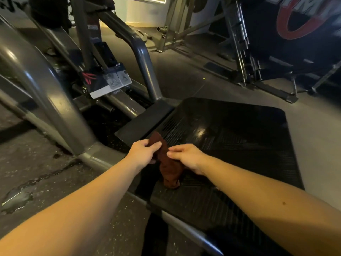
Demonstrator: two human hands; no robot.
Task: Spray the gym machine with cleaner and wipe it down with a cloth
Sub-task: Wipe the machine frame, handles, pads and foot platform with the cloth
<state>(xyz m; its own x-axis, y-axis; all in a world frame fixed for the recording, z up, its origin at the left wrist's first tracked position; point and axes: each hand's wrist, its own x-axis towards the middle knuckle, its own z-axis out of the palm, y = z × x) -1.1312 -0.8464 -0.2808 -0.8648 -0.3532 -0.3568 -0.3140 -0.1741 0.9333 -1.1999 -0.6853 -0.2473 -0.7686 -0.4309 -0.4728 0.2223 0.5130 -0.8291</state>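
Both hands are on the cloth, close together over the near-left part of the footplate.

Left hand: thumb and fingers pinch the upper end of the cloth, and a short tip stands up above the grip.

Right hand: fingertips pinch the cloth at mid-length, just beside the left hand, with the palm turned down.

Cloth: rust-brown, twisted into a long bunch, running from the left hand down past the right wrist. Its lower end is bunched at the plate surface; whether it touches cannot be told.

Footplate: black, ribbed, with rounded corners. It shows shiny streaks and a bright glint near the middle.

Frame: grey steel tube, rising left of the plate and joined to a base rail at floor level. A placard with a red mark and small figures hangs on the inner bars.

Floor: dark and speckled, with a puddle at near left.

Background: another rack and a banner with a red logo.
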